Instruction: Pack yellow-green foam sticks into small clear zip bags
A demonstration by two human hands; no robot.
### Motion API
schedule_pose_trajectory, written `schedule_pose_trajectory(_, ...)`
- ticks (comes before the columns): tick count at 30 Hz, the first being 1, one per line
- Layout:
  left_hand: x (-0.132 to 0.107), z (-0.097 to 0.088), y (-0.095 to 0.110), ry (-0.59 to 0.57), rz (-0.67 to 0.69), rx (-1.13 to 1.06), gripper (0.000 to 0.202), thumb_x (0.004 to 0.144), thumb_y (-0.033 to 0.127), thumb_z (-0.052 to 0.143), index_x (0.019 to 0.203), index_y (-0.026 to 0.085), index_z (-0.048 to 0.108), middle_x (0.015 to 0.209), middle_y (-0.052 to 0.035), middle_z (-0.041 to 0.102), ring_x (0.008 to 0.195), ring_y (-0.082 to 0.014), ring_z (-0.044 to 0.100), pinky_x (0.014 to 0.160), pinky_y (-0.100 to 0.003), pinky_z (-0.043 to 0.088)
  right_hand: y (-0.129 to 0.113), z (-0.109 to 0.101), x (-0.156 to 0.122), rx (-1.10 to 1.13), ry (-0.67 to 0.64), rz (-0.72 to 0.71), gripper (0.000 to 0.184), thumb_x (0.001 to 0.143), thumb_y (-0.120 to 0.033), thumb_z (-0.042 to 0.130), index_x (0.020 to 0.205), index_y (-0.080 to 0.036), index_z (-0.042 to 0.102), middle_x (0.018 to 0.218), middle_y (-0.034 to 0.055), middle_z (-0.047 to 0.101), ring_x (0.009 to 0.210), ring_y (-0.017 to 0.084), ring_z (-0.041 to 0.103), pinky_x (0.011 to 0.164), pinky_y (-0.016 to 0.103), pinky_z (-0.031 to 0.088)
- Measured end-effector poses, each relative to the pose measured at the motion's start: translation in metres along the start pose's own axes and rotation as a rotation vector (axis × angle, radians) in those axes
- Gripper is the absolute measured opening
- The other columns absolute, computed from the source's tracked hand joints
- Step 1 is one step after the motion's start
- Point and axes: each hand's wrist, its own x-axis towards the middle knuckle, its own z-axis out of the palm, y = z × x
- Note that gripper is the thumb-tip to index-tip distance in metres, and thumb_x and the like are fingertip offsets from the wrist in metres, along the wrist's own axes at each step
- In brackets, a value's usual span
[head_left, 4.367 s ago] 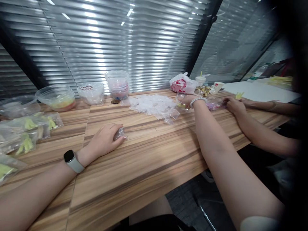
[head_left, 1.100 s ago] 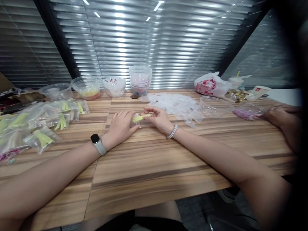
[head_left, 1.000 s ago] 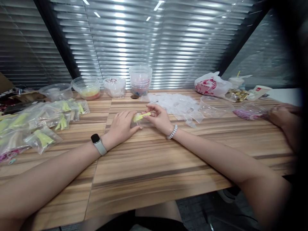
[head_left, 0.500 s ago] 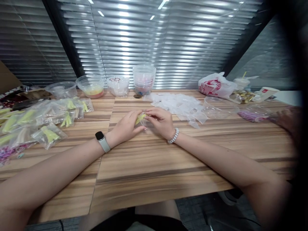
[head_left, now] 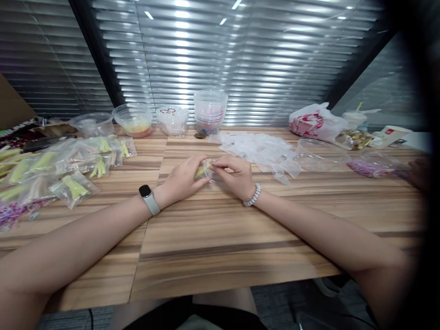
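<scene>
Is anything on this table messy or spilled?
Yes, a little! The empty clear plastic bags lie in a scattered heap, not a neat stack, and a few stick out toward the person's right hand. That hand and the left hand hold a small clear bag. Nothing looks broken.

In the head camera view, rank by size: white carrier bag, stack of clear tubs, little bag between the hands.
1. White carrier bag
2. Stack of clear tubs
3. Little clear bag

It sits nearest the camera, so it may be smaller still.
</scene>
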Motion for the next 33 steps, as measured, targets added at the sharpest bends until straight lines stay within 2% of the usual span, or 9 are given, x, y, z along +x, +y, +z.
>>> schedule_pose_trajectory(6,-0.0002,0.0036,-0.0048,0.021,0.007,0.007,0.058,0.087,0.043,0.060,0.134,0.013,0.042,0.129,-0.0114,0.052,0.119,-0.0230,0.050,0.102,-0.036,0.041,-0.0024,-0.0002,-0.0004,-0.022,-0.035,-0.116,0.016,0.084,-0.014,0.061,0.094,-0.020,0.071,0.094,0.0033,0.072,0.090,0.017,0.067,0.082,0.033,0.055)
schedule_pose_trajectory(9,0.0004,0.0040,-0.0052,0.046,-0.018,-0.005,0.054,0.088,0.040,0.059,0.133,0.014,0.043,0.129,-0.0109,0.053,0.119,-0.0226,0.050,0.103,-0.036,0.041,-0.0048,-0.0020,0.0007,-0.104,-0.101,-0.214,0.024,0.084,-0.011,0.058,0.104,-0.020,0.069,0.101,0.0034,0.071,0.103,0.018,0.064,0.094,0.037,0.052)
schedule_pose_trajectory(12,0.0017,0.0031,-0.0043,0.050,-0.014,-0.041,0.051,0.090,0.038,0.057,0.133,0.016,0.042,0.130,-0.0098,0.052,0.119,-0.0220,0.050,0.103,-0.036,0.040,-0.0066,-0.0040,0.0017,-0.142,-0.154,-0.253,0.031,0.084,-0.012,0.057,0.113,-0.019,0.065,0.110,0.0042,0.069,0.114,0.020,0.059,0.101,0.041,0.048)
schedule_pose_trajectory(18,0.0018,0.0026,-0.0055,0.097,-0.004,-0.030,0.053,0.087,0.039,0.059,0.131,0.015,0.042,0.126,-0.0117,0.053,0.116,-0.0231,0.051,0.101,-0.038,0.041,-0.0081,-0.0045,0.0015,-0.161,-0.204,-0.252,0.032,0.086,-0.015,0.055,0.117,-0.018,0.061,0.114,0.0061,0.067,0.119,0.020,0.056,0.103,0.040,0.046)
schedule_pose_trajectory(23,0.0002,0.0014,-0.0054,0.176,-0.003,0.010,0.067,0.081,0.042,0.064,0.133,0.011,0.036,0.126,-0.0159,0.051,0.112,-0.0261,0.052,0.097,-0.040,0.043,-0.0087,-0.0035,0.0001,-0.180,-0.262,-0.184,0.042,0.088,-0.025,0.056,0.129,-0.016,0.052,0.130,0.0114,0.057,0.125,0.022,0.051,0.106,0.042,0.044)
schedule_pose_trajectory(26,-0.0012,-0.0010,-0.0064,0.162,0.045,-0.039,0.071,0.080,0.037,0.063,0.137,0.010,0.032,0.130,-0.0174,0.047,0.115,-0.0269,0.050,0.098,-0.041,0.042,-0.0091,-0.0035,0.0004,-0.176,-0.283,-0.167,0.048,0.089,-0.029,0.056,0.134,-0.016,0.047,0.135,0.0125,0.053,0.128,0.022,0.049,0.107,0.042,0.042)
schedule_pose_trajectory(29,-0.0022,-0.0018,-0.0089,0.149,0.089,-0.114,0.066,0.084,0.029,0.057,0.140,0.011,0.029,0.135,-0.0167,0.043,0.118,-0.0254,0.047,0.100,-0.040,0.041,-0.0083,-0.0039,0.0012,-0.168,-0.284,-0.165,0.051,0.089,-0.030,0.056,0.137,-0.017,0.043,0.138,0.0128,0.050,0.130,0.022,0.047,0.108,0.042,0.041)
schedule_pose_trajectory(33,-0.0015,-0.0002,-0.0073,0.256,0.011,-0.124,0.055,0.084,0.021,0.055,0.135,0.013,0.036,0.117,-0.0118,0.053,0.097,-0.0182,0.054,0.088,-0.033,0.047,-0.0013,-0.0032,0.0004,-0.098,-0.241,-0.061,0.059,0.085,-0.030,0.063,0.138,-0.018,0.042,0.137,0.0129,0.050,0.128,0.023,0.048,0.108,0.041,0.041)
